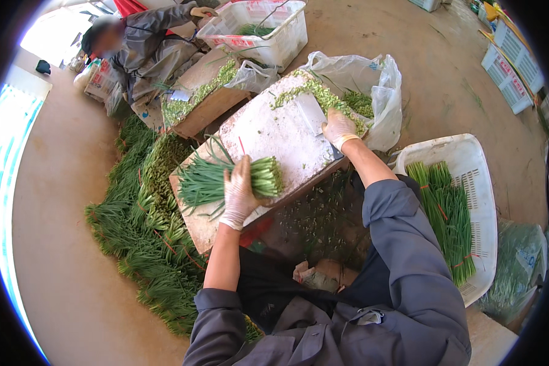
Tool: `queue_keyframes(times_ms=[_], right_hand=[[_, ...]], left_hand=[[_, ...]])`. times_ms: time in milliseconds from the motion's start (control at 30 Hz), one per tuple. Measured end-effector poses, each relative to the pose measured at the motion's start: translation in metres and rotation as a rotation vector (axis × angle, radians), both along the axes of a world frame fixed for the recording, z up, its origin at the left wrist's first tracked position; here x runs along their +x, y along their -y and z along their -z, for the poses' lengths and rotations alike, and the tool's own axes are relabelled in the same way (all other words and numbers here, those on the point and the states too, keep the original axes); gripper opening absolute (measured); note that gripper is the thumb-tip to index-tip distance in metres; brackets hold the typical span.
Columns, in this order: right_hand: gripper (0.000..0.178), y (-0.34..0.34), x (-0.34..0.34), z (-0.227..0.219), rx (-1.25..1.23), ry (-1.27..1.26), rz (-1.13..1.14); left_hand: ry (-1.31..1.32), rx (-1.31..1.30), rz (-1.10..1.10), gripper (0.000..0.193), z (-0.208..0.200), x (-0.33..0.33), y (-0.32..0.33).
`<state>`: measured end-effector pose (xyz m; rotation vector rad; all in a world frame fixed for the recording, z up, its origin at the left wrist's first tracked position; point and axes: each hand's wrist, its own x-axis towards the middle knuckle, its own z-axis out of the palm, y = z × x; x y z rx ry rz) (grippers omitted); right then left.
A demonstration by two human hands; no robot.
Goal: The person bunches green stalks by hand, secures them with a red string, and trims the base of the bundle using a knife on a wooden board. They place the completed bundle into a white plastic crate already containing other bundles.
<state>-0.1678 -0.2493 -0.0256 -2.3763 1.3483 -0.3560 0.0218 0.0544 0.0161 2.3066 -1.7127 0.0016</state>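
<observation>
My left hand [240, 188], in a pale glove, is closed around a bunch of green garlic chives [204, 179] lying on the pale board [256, 131]. The leaves point left, and the pale, even stem ends face right. A red tie shows by the bunch. At the board's far right, my gloved right hand [340, 129] is closed beside a wide, flat cleaver [312, 113], apparently gripping it; the handle is mostly hidden. Chopped stem pieces [305, 88] lie in a heap around the blade and along the board's far edge.
A clear plastic bag [384, 97] with trimmings hangs at the board's far right. Tied chive bundles [155, 244] pile up on the left floor. A white crate [485, 244] with bundles stands right. Another person [155, 52] sits far left near a second white crate [287, 36].
</observation>
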Motion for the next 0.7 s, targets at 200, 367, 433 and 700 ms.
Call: queue_keyframes(times_ms=[200, 367, 433, 700], right_hand=[[0.029, -0.047, -0.002, -0.011, 0.075, 0.202, -0.147], [0.028, -0.094, -0.015, -0.005, 0.338, 0.418, -0.240], [0.039, -0.101, -0.023, 0.009, 0.551, 0.488, -0.247], [0.061, -0.196, -0.041, 0.026, 1.962, 0.801, -0.400]], left_hand=[[0.173, 0.115, -0.121, 0.102, 0.019, 0.038, -0.013], [0.196, 0.055, -0.113, 0.064, 0.008, 0.037, -0.002], [0.228, 0.069, -0.035, 0.058, -0.008, 0.028, -0.005], [0.159, 0.052, 0.354, 0.083, -0.026, -0.038, -0.044]])
